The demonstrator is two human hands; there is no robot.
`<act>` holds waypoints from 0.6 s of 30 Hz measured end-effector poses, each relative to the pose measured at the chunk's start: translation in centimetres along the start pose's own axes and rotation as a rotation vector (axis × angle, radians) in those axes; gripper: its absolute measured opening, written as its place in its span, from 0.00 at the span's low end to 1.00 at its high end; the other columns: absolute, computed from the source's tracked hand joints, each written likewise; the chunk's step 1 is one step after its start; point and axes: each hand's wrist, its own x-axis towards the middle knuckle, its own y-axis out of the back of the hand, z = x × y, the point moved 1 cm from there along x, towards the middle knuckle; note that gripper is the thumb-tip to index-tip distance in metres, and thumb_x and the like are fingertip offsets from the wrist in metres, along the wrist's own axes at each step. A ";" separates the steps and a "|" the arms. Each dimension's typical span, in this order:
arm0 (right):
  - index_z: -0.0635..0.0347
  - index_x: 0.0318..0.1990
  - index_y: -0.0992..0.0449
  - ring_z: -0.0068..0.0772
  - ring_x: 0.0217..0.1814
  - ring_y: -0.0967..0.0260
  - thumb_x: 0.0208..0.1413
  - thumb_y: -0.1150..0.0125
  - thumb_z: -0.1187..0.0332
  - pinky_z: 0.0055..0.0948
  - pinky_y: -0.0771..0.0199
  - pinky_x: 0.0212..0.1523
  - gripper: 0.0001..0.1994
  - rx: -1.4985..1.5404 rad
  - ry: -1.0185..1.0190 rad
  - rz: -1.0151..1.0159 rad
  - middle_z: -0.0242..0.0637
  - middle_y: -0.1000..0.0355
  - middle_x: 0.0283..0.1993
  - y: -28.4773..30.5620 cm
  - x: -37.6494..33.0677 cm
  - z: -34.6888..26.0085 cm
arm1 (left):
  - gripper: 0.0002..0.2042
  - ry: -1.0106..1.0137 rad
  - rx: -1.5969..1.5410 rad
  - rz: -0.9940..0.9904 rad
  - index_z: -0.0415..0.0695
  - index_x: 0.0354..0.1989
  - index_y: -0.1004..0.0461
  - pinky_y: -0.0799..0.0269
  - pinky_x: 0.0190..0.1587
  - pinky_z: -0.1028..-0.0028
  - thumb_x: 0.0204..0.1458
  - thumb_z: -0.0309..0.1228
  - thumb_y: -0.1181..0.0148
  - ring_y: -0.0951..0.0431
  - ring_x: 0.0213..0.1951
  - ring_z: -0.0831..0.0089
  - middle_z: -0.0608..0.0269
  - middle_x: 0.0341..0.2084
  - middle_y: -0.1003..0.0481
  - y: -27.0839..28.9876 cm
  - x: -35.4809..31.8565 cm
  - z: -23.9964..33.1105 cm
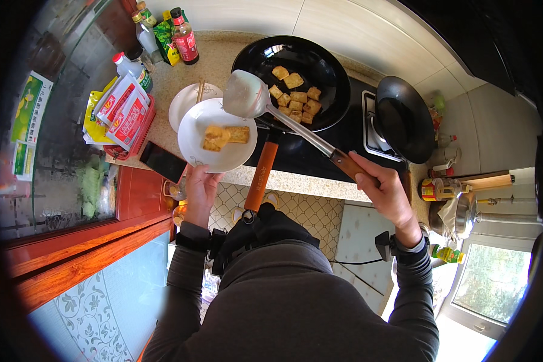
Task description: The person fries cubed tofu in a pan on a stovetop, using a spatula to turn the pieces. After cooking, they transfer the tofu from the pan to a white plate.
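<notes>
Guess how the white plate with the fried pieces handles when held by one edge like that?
The white plate looks rigid and probably ceramic, so fragile if dropped. The left hand grips only its near rim, so it may tip. The fried pieces look oily and could slide.

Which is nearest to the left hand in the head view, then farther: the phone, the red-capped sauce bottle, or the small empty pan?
1. Phone, on the counter edge just left of the left hand.
2. Red-capped sauce bottle, far back on the counter.
3. Small empty pan, across the stove on the right.
</notes>
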 end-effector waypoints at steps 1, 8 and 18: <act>0.63 0.58 0.32 0.17 0.22 0.41 0.56 0.46 0.76 0.19 0.39 0.24 0.20 -0.018 0.012 0.013 0.33 0.34 0.22 -0.2 0.1 -0.3 | 0.24 -0.016 0.013 -0.010 0.44 0.57 0.39 0.21 0.44 0.62 0.48 0.20 0.50 0.26 0.48 0.57 0.54 0.51 0.31 0.0 -0.1 0.0; 0.64 0.56 0.31 0.34 0.20 0.36 0.54 0.45 0.76 0.28 0.34 0.26 0.19 -0.253 0.103 0.200 0.46 0.30 0.26 -1.0 2.4 1.4 | 0.24 0.006 0.004 -0.005 0.43 0.57 0.40 0.23 0.48 0.59 0.49 0.20 0.51 0.27 0.50 0.57 0.54 0.51 0.32 0.4 -0.5 0.3; 0.60 0.55 0.32 0.48 0.23 0.32 0.54 0.45 0.73 0.40 0.30 0.24 0.20 -0.644 0.194 0.284 0.43 0.33 0.26 -5.2 6.9 5.9 | 0.23 0.025 -0.003 -0.015 0.43 0.56 0.40 0.24 0.49 0.59 0.49 0.20 0.51 0.27 0.50 0.57 0.53 0.50 0.32 0.4 -1.1 0.6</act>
